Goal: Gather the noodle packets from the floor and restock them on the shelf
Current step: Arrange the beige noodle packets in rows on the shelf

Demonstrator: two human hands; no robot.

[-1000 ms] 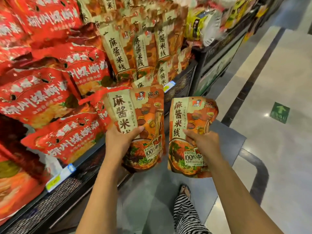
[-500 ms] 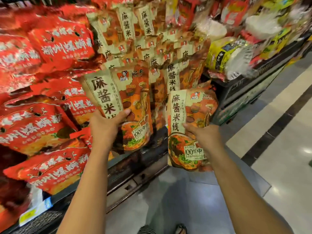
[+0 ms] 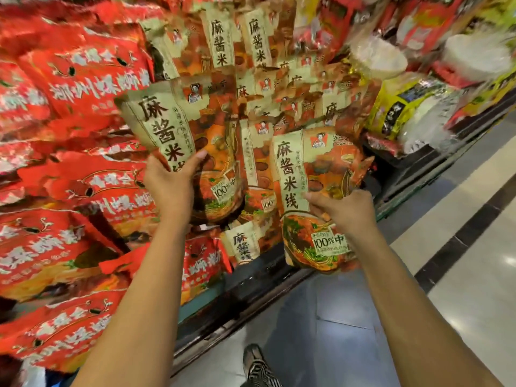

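"What's on the far left?"

"Big red bags [image 3: 69, 79] fill the left side of the shelf [image 3: 245, 300]. Next comes the left hand [image 3: 170, 188]. Its thumb and fingers are curled round the low end of a noodle packet [image 3: 173, 127]. The packet is up high and tipped, right against the matching packets [image 3: 251, 48] on the shelf."

"And on the right?"

"The right hand [image 3: 346, 213] pinches a second noodle packet [image 3: 321, 169] by its middle. It is lower down, near the front of the shelf, over the floor [image 3: 460, 261]."

"What could go wrong?"

"I think that pile looks full and leaning. If the high packet gets pushed in hard, others could slide out and drop. The low packet is only pinched, so it could slip too. A shoe [image 3: 257, 364] stands just below."
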